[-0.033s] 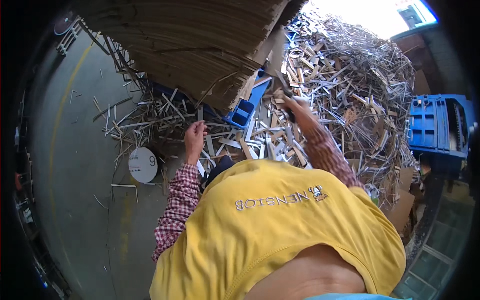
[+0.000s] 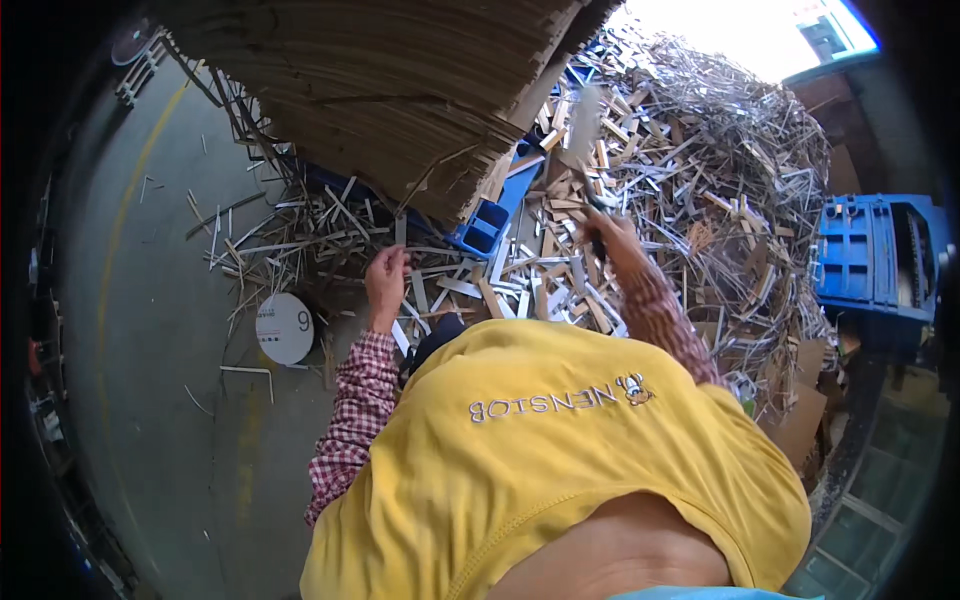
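My right hand (image 2: 610,235) is closed around a hand tool with a dark handle and a pale, blade-like head (image 2: 582,125), smeared by motion, so its exact kind is unclear. The tool is raised over loose strips, a little to the right of the edge of a tall brown cardboard stack (image 2: 400,130). Lower left of that stack's near corner, my left hand (image 2: 386,275) hangs with its fingers partly bent and apart. Nothing shows in it. Under the stack a blue plastic pallet (image 2: 510,195) sticks out.
Cardboard strips and offcuts (image 2: 740,140) heap up at the far right, and more (image 2: 330,235) litter the floor around the pallet. A white round disc (image 2: 285,328) lies at left. Farther right stands a blue bin (image 2: 865,250). A yellow line (image 2: 125,210) crosses the grey floor.
My right hand and its tool have moved right and nearer to me, away from the stack's edge. My left hand has barely shifted.
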`<state>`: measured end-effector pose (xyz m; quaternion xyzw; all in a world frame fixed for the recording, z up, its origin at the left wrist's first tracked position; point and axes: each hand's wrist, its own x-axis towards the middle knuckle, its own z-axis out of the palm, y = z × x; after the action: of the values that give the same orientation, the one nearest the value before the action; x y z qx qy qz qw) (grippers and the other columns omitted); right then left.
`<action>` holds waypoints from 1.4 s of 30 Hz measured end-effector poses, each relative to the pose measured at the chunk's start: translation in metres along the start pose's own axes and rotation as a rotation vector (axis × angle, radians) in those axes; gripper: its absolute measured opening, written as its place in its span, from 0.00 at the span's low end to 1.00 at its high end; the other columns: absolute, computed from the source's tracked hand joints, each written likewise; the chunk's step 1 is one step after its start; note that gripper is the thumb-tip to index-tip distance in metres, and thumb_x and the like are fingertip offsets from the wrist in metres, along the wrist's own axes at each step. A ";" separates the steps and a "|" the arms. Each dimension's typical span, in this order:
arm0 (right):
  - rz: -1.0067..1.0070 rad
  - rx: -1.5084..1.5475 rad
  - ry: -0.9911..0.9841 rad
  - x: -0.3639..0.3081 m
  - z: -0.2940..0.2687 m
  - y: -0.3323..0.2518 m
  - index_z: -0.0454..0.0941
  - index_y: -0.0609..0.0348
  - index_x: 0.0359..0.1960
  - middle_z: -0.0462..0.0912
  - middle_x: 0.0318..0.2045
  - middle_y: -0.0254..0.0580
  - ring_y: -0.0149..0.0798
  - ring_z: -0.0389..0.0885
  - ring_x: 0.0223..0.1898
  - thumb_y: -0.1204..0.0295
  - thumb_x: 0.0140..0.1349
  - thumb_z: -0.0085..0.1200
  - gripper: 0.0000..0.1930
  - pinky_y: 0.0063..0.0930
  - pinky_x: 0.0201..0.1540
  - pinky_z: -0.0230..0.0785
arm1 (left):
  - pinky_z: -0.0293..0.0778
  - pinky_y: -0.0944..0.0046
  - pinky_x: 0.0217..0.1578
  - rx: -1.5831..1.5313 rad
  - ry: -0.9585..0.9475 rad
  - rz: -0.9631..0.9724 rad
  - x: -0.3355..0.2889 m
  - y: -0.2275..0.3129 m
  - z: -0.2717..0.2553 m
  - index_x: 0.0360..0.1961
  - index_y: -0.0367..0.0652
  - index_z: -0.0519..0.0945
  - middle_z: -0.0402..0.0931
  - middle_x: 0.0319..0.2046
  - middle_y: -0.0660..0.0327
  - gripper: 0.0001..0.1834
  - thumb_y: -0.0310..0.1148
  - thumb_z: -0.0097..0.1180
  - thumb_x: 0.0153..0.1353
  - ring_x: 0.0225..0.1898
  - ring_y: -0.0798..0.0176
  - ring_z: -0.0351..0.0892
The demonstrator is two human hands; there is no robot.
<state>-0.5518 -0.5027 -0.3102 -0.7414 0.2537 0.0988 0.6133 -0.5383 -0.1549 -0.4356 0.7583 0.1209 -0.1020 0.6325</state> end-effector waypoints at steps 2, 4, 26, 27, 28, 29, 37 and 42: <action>0.039 -0.065 -0.181 0.002 -0.034 0.031 0.78 0.63 0.28 0.77 0.23 0.35 0.25 0.71 0.22 0.52 0.54 0.47 0.22 0.16 0.24 0.58 | 0.67 0.76 0.23 0.024 0.051 -0.018 -0.008 -0.010 -0.008 0.40 0.41 0.74 0.75 0.28 0.65 0.13 0.37 0.44 0.60 0.23 0.76 0.71; 0.050 -0.113 -0.213 -0.004 -0.021 0.015 0.79 0.63 0.29 0.76 0.24 0.35 0.24 0.70 0.24 0.52 0.54 0.47 0.23 0.16 0.25 0.58 | 0.67 0.76 0.23 0.037 0.064 -0.069 -0.016 -0.019 -0.011 0.41 0.41 0.74 0.75 0.28 0.65 0.13 0.37 0.44 0.60 0.23 0.76 0.71; -0.136 -0.281 -0.319 -0.001 0.012 -0.023 0.80 0.58 0.31 0.65 0.14 0.24 0.21 0.58 0.17 0.54 0.55 0.47 0.19 0.18 0.20 0.49 | 0.64 0.78 0.20 0.035 0.122 -0.120 -0.015 -0.032 -0.042 0.41 0.40 0.74 0.75 0.29 0.64 0.14 0.37 0.43 0.60 0.23 0.76 0.71; -0.147 -0.364 -0.291 0.021 0.018 -0.021 0.80 0.59 0.31 0.64 0.13 0.25 0.22 0.58 0.17 0.52 0.55 0.45 0.22 0.17 0.19 0.49 | 0.64 0.78 0.20 0.042 0.107 -0.110 -0.006 -0.026 -0.037 0.41 0.40 0.74 0.75 0.29 0.64 0.14 0.37 0.43 0.60 0.23 0.76 0.71; -0.166 -0.321 -0.305 0.034 0.030 -0.025 0.80 0.59 0.32 0.67 0.14 0.27 0.22 0.61 0.18 0.52 0.55 0.44 0.21 0.17 0.20 0.51 | 0.65 0.78 0.21 0.038 0.089 -0.102 -0.003 -0.023 -0.033 0.41 0.40 0.74 0.75 0.30 0.64 0.14 0.37 0.43 0.60 0.24 0.76 0.71; -0.167 -0.316 -0.291 0.040 0.041 -0.033 0.80 0.59 0.32 0.67 0.14 0.27 0.22 0.61 0.18 0.52 0.55 0.44 0.21 0.17 0.20 0.51 | 0.65 0.77 0.22 0.033 0.062 -0.088 0.004 -0.017 -0.026 0.41 0.40 0.74 0.75 0.30 0.64 0.14 0.37 0.43 0.60 0.24 0.76 0.72; -0.216 -0.196 -0.083 0.008 -0.014 0.002 0.72 0.60 0.18 0.69 0.13 0.29 0.22 0.64 0.15 0.61 0.53 0.50 0.15 0.19 0.18 0.53 | 0.66 0.77 0.23 0.010 0.005 -0.019 0.001 -0.011 -0.018 0.41 0.40 0.74 0.75 0.30 0.64 0.14 0.37 0.44 0.59 0.23 0.75 0.71; -0.012 -0.290 -0.276 -0.012 -0.025 0.004 0.79 0.60 0.30 0.73 0.19 0.28 0.23 0.66 0.23 0.57 0.55 0.46 0.18 0.18 0.27 0.57 | 0.66 0.78 0.21 0.070 0.053 -0.123 -0.009 -0.035 -0.021 0.41 0.40 0.74 0.75 0.27 0.65 0.14 0.37 0.45 0.59 0.21 0.76 0.70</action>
<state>-0.5679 -0.5243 -0.3025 -0.8029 0.1458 0.2314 0.5296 -0.5573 -0.1289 -0.4618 0.7734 0.1802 -0.1245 0.5948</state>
